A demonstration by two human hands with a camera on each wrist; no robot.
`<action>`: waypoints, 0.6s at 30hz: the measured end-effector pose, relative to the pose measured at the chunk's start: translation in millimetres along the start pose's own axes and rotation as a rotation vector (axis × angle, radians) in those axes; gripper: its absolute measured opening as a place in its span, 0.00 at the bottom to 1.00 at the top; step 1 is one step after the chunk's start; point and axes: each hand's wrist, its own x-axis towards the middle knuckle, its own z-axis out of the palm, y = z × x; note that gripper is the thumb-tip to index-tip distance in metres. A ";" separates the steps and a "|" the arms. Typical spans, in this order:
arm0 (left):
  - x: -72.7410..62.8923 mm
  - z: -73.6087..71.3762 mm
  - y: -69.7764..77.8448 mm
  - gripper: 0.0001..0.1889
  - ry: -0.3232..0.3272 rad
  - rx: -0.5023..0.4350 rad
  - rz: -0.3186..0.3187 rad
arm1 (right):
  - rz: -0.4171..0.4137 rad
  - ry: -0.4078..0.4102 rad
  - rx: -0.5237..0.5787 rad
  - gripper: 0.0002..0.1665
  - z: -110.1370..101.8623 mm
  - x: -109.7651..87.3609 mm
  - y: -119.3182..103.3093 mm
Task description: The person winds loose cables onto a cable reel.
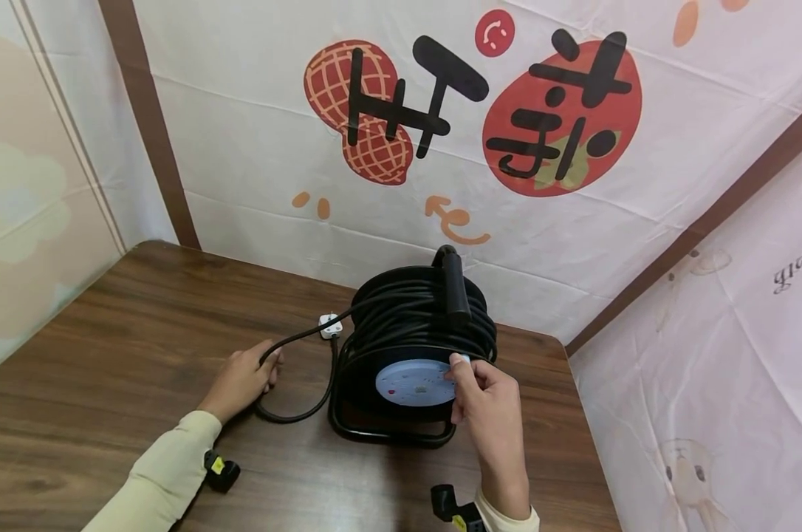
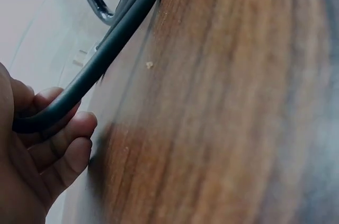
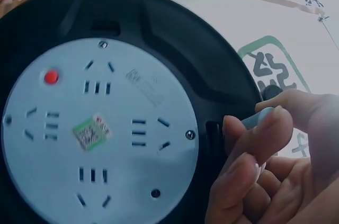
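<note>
A black cable reel [image 1: 424, 318] stands on its tubular frame, with many turns of black cable wound on its drum. Its front carries a pale blue socket plate [image 3: 127, 166] with several outlets and a red button. At the plate's right side, my right hand [image 1: 494, 406] pinches the reel's small pale blue crank knob [image 3: 258, 118] between thumb and fingers. To the left of the reel, my left hand [image 1: 241, 380] holds the loose black cable [image 2: 85, 81] in its curled fingers, low over the table. From this hand the cable loops back toward a white plug [image 1: 331, 326].
The dark wood table [image 1: 108, 347] meets a printed cloth backdrop [image 1: 255, 162] just behind the reel. Another cloth wall [image 1: 707, 355] runs along the right edge. The reel's black carry handle [image 1: 456, 284] rises above the drum.
</note>
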 end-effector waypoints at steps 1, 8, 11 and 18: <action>0.1 -0.3 0.6 0.10 -0.001 -0.001 -0.003 | 0.005 0.001 0.005 0.22 -1.3 0.0 0.7; 0.1 1.3 2.3 0.10 -0.009 -0.005 -0.011 | 0.050 0.006 0.008 0.23 -9.6 0.1 6.1; -0.8 2.3 2.6 0.09 -0.008 -0.008 -0.016 | 0.081 0.022 -0.017 0.23 -14.6 0.1 10.3; 3.8 6.2 8.8 0.09 -0.018 -0.023 -0.001 | 0.108 0.071 -0.068 0.21 -25.2 0.8 23.0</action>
